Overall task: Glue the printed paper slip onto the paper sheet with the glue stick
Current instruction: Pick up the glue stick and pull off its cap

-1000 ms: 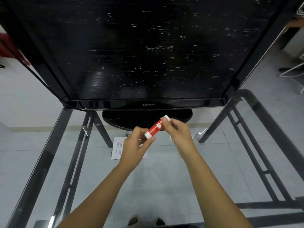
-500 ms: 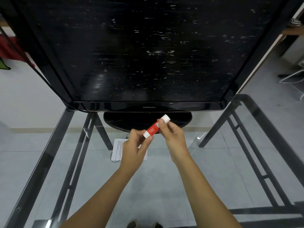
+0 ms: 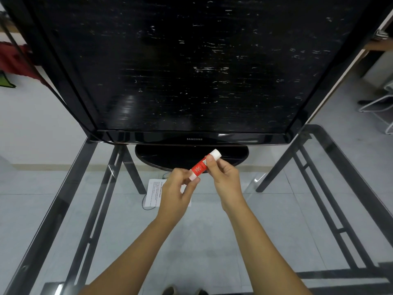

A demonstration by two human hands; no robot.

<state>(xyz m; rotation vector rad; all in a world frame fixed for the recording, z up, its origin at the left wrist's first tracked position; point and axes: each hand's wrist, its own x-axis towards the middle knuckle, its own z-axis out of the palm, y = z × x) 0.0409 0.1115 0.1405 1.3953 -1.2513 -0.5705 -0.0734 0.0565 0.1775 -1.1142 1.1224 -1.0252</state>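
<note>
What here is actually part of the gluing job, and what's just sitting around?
Part of the job:
- glue stick, held at its two ends by the left hand and right hand
- printed paper lying on the glass table, partly hidden under the left hand

Just there:
- black Samsung monitor on its stand
- white wire rack on the floor, far right

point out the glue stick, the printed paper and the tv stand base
glue stick [image 3: 199, 166], head view, red label mid-body
printed paper [image 3: 153, 193], head view, bare left part
tv stand base [image 3: 170, 155], head view, glossy top
</note>
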